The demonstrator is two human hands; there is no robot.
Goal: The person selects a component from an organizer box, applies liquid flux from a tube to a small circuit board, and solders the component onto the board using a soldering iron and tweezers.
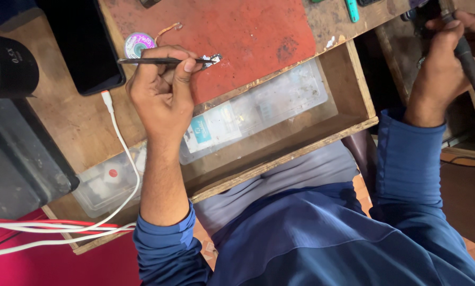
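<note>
Nearest the camera is the person's own body: a blue long-sleeved top and grey trousers filling the lower middle and right of the view. At about eight o'clock white cables (63, 233) run over a red surface.

Just beyond the lap is an open wooden drawer (322, 143), and in it lie a clear plastic organiser box (280, 100) and, toward its eight o'clock end, a smaller clear container (108, 182) with a red dot on it.

The left hand (160, 92) rises from the drawer's edge toward eleven o'clock. Its thumb and fingers are clamped together on dark tweezers (158, 61), held nearly level with the points facing three o'clock. The points reach a small metallic part (212, 59) that lies on the red work mat (237, 37); the part is just beside the hand, at its two o'clock, and looks pinched or touched by the tips, though the contact is too small to be sure of.

The right hand (444, 69) is well apart from the part, far off at two o'clock of the view, past the bench edge. It is closed around a dark rod-like tool (473, 74) whose handle runs down toward four o'clock.

Farther out, a small reel of wick (138, 44) sits just behind the left hand at its eleven o'clock, a black phone (81, 42) lies beside that, and a black lens barrel (7, 63) shows at nine o'clock. A teal pen-shaped tool (352, 10) lies at the far edge near one o'clock.
</note>
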